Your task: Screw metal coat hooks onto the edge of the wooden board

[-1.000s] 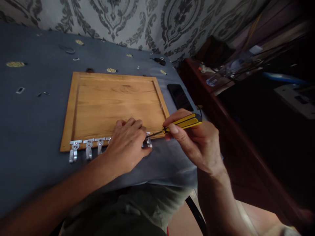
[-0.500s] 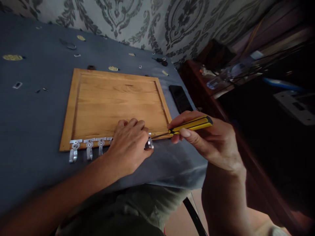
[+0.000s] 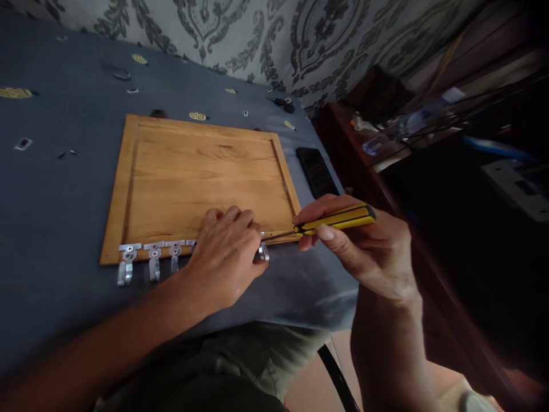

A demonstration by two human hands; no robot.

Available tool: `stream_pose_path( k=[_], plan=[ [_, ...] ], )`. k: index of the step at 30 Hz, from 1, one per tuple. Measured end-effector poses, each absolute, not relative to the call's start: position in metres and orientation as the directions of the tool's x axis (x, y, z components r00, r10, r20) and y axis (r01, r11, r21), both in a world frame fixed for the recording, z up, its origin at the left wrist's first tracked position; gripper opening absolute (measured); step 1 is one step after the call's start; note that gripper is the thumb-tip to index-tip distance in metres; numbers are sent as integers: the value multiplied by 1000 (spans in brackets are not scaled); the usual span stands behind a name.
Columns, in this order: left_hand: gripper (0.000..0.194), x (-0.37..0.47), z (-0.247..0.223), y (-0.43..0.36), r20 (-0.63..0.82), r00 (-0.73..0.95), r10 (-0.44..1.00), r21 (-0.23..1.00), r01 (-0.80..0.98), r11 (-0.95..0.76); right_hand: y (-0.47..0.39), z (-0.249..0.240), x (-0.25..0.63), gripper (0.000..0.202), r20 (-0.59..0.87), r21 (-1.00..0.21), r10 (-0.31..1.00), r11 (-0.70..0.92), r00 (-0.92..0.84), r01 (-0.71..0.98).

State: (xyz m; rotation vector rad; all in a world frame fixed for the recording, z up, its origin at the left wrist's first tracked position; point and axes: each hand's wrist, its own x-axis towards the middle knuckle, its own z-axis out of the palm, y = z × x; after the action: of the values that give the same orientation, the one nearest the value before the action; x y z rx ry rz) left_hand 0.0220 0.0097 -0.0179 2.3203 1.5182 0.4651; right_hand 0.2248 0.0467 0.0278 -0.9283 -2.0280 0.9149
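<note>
A framed wooden board (image 3: pixel 201 177) lies on the blue patterned cloth. Along its near edge runs a row of metal hooks (image 3: pixel 154 260), fixed with cross-head screws; my left hand (image 3: pixel 225 260) hides part of the row. That hand rests on the edge, its fingers curled and its thumb against the rightmost metal hook (image 3: pixel 263 252). From the right, my right hand (image 3: pixel 369 246) grips a yellow and black screwdriver (image 3: pixel 337 220) between thumb and fingers. Its shaft slants left, with the tip at the rightmost hook, partly hidden by my left hand.
A black phone (image 3: pixel 317 171) lies right of the board. Keys (image 3: pixel 283 104) sit near the wall at the back. Small pointed bits (image 3: pixel 68 153) lie on the cloth at the left. A dark wooden cabinet (image 3: pixel 343 131) with a clear plastic bottle (image 3: pixel 398 129) stands at the right.
The view has shifted slightly. The screwdriver handle appears a little turned in my right hand; my left hand keeps its place on the hook.
</note>
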Motion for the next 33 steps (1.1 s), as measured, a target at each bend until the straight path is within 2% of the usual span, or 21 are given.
stream_pose_path(
  k=[8,12,15,20,26,29,33],
  plan=[
    [18,21,-19,10,112,383,917,440,808,-392,53,32,218,8,354,-760,747,580,-562,292],
    [19,21,-20,10,104,393,914,445,804,-396,46,25,205,11,476,-631,714,684,-514,365],
    [18,22,-20,9,92,392,915,437,810,-391,39,17,197,14,551,-558,710,704,-438,439],
    [19,23,-18,9,71,387,919,441,815,-377,37,16,195,12,525,-620,757,654,-390,434],
    [22,22,-18,9,69,389,919,437,816,-378,43,26,200,9,462,-690,778,617,-427,378],
    [24,21,-19,9,72,388,919,435,817,-380,44,24,197,16,435,-782,782,574,-446,244],
    [22,22,-17,9,49,397,917,447,812,-376,48,17,188,24,424,-887,773,459,-472,-47]
  ],
)
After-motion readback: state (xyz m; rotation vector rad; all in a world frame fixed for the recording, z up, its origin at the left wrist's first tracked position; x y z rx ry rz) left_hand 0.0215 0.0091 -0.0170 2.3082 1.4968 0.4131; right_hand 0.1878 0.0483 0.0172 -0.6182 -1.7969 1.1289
